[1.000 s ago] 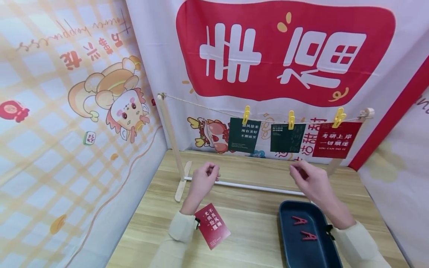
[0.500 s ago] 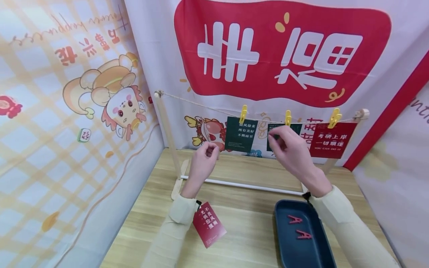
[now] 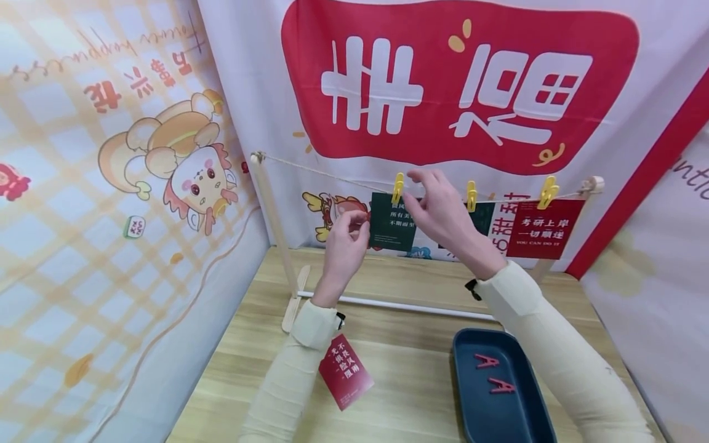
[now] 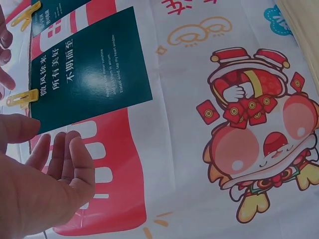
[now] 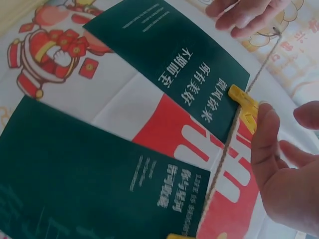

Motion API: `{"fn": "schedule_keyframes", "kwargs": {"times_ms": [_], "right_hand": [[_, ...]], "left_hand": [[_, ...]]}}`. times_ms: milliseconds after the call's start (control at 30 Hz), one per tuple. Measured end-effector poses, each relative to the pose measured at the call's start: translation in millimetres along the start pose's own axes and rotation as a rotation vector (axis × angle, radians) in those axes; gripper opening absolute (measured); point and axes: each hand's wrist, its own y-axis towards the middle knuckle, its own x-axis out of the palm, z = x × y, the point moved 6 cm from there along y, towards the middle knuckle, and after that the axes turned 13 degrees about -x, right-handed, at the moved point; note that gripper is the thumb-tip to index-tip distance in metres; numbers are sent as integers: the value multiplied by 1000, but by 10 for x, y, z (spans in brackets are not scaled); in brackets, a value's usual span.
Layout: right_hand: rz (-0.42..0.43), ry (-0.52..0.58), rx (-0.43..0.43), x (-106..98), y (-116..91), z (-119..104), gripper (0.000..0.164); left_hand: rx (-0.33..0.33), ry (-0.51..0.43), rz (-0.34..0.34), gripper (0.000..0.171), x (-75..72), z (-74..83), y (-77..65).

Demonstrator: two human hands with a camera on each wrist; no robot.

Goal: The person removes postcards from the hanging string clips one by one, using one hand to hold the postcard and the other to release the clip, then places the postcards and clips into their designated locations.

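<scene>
A dark green card (image 3: 392, 231) with white lettering hangs from the rope by a yellow clothespin (image 3: 397, 188). My left hand (image 3: 347, 243) is at the card's left edge; in the left wrist view its thumb tip overlaps a corner of the card (image 4: 99, 69) while the fingers curl loosely apart from it. My right hand (image 3: 443, 206) is raised just right of that clothespin, thumb and fingers spread. In the right wrist view, one fingertip comes right up to the yellow clothespin (image 5: 244, 107), and nothing sits between the thumb and fingers.
A second green card (image 3: 484, 216), partly hidden by my right hand, and a red card (image 3: 545, 229) hang farther right. The rope (image 3: 324, 173) spans a wooden stand (image 3: 275, 227). A red card (image 3: 346, 372) lies on the table beside a blue tray (image 3: 468, 394) holding two red clothespins (image 3: 501, 386).
My right hand has moved left and up along the rope, past the second green card to the left green card's clothespin. My left hand has risen to that card's left edge.
</scene>
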Motion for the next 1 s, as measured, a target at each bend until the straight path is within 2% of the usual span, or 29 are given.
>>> {"fn": "schedule_keyframes", "kwargs": {"times_ms": [200,367,667,1000], "right_hand": [[-103,54,135,119,100,130,65],[-152,108,206,156,123,244,68],[-154,196,185,182,182,222,53],[-180,205,165,240,200,253,44]], "left_hand": [[18,27,12,26,-4,40,96],[-21,17,-38,32,52,-31,153],[9,3,-79,31,124,-62,195],[-35,23,-101,20,156,-49,171]]}}
